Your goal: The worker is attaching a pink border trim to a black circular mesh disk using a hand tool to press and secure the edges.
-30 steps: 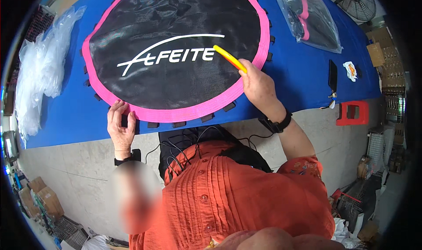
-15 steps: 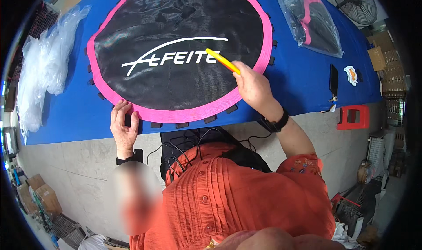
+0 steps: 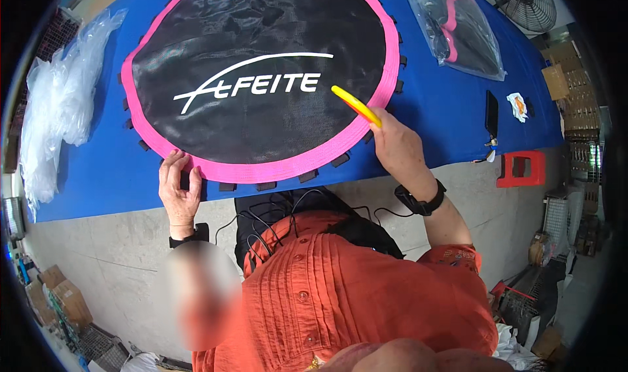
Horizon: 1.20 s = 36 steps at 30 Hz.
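A round black trampoline mat (image 3: 261,130) with a pink border and black tabs around its edge lies flat on the blue-covered table (image 3: 451,120). My left hand (image 3: 178,192) is at the mat's near left edge, its fingertips and thumb on the pink border, thumb apart from the fingers. Over the near right border is my right hand (image 3: 399,146), closed around a slender yellow tool (image 3: 356,105) with an orange-red edge. The tool's tip points left over the black mesh, beside the white lettering. Its exact kind cannot be made out.
Crumpled clear plastic bags (image 3: 69,104) lie on the left. A bagged black-and-pink piece (image 3: 454,29) is at the far right, near a black phone-like object (image 3: 491,114) and a white wrapper (image 3: 517,107). A red stool (image 3: 521,169) and a fan (image 3: 522,4) stand beyond the table.
My right hand has moved right and toward me with the yellow tool, whose tip has left the lettering. My left hand stays at the border.
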Available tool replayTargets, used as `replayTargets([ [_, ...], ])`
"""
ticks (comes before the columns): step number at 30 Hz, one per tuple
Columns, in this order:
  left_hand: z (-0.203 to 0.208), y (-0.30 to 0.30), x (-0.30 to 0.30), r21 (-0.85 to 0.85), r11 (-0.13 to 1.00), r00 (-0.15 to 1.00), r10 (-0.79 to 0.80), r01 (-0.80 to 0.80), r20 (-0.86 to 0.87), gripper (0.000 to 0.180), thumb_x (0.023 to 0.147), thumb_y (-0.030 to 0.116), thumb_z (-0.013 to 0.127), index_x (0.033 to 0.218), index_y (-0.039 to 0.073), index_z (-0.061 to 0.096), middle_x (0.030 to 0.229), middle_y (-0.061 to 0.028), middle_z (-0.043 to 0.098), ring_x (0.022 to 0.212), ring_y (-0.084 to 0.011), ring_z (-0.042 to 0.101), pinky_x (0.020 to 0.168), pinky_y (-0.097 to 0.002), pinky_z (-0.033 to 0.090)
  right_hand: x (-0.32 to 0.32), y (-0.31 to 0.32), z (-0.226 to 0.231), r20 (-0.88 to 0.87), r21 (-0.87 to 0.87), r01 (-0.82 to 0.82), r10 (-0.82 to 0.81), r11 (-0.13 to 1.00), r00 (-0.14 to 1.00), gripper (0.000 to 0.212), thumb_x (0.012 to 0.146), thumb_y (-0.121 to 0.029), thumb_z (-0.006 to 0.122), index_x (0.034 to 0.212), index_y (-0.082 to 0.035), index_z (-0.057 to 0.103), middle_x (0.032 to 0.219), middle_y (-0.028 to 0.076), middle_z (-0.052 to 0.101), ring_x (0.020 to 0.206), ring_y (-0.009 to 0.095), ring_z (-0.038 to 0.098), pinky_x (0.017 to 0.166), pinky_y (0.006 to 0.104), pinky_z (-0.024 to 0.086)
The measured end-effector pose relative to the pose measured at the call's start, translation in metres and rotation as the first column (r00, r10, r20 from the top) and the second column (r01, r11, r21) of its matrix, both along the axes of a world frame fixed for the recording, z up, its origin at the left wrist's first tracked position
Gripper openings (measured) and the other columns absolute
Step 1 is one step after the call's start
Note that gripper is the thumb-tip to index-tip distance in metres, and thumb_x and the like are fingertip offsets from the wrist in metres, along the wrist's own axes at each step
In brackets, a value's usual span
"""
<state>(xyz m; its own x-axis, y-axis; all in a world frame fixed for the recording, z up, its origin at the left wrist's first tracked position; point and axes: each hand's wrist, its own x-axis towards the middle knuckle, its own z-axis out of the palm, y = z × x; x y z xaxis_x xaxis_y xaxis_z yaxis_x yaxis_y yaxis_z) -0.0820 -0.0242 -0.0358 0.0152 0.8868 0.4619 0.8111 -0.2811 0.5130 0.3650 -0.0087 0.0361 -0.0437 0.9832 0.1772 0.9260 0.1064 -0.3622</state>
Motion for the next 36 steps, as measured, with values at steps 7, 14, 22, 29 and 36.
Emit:
replayTargets([
  [7,0.006,-0.001,-0.002,-0.051,0.999,1.000,-0.002,0.003,0.024,0.035,0.091,0.019,0.075,0.122,0.004,0.071,0.132,-0.0189,0.066,0.126,-0.0390,0.062,0.106,-0.0458,0.051,0.002,-0.002,-0.002,-0.048,-0.036,-0.033,0.031,0.999,0.998,0.027,0.103,-0.018,0.059,0.128,-0.009,0.063,0.106,0.016,0.074,0.092,0.041,0.071,0.077,0.0497,0.057],
  [14,0.030,-0.005,-0.016,-0.180,0.969,0.970,-0.196,0.170,-0.142,0.059,0.084,0.034,0.082,0.134,0.008,0.067,0.142,-0.0177,0.062,0.137,-0.0419,0.052,0.116,-0.0497,0.042,0.004,-0.002,-0.013,-0.180,-0.006,-0.032,0.030,0.999,0.983,0.032,0.104,-0.018,0.058,0.134,-0.007,0.062,0.107,0.023,0.072,0.098,0.045,0.069,0.079,0.0506,0.055],
  [22,0.039,0.002,-0.009,-0.178,0.977,0.880,-0.186,0.118,-0.436,0.063,0.085,0.047,0.078,0.130,0.005,0.064,0.136,-0.0149,0.064,0.130,-0.0360,0.057,0.110,-0.0478,0.045,0.015,-0.010,-0.018,-0.466,-0.197,-0.044,-0.054,0.979,0.883,0.036,0.109,-0.022,0.057,0.139,-0.003,0.061,0.086,0.014,0.070,0.071,0.021,0.071,0.065,0.0339,0.056],
  [29,0.053,-0.002,0.020,-0.244,0.956,0.839,-0.266,0.165,-0.475,0.059,0.085,0.047,0.077,0.118,0.001,0.063,0.118,-0.0176,0.063,0.109,-0.0353,0.063,0.094,-0.0440,0.052,0.006,-0.014,-0.022,-0.722,-0.256,-0.054,-0.154,0.965,0.674,0.038,0.111,-0.021,0.055,0.143,-0.001,0.058,0.112,0.006,0.069,0.090,0.012,0.070,0.068,0.0249,0.060],
  [36,0.098,0.007,0.042,-0.501,0.803,0.880,-0.449,0.322,-0.154,0.050,0.094,0.042,0.075,0.117,-0.001,0.066,0.110,-0.0211,0.067,0.105,-0.0385,0.067,0.091,-0.0466,0.054,0.010,-0.012,-0.020,-0.821,-0.288,-0.072,-0.208,0.955,0.531,0.040,0.111,-0.019,0.054,0.147,0.000,0.055,0.120,0.006,0.066,0.098,0.012,0.070,0.077,0.0254,0.062],
])
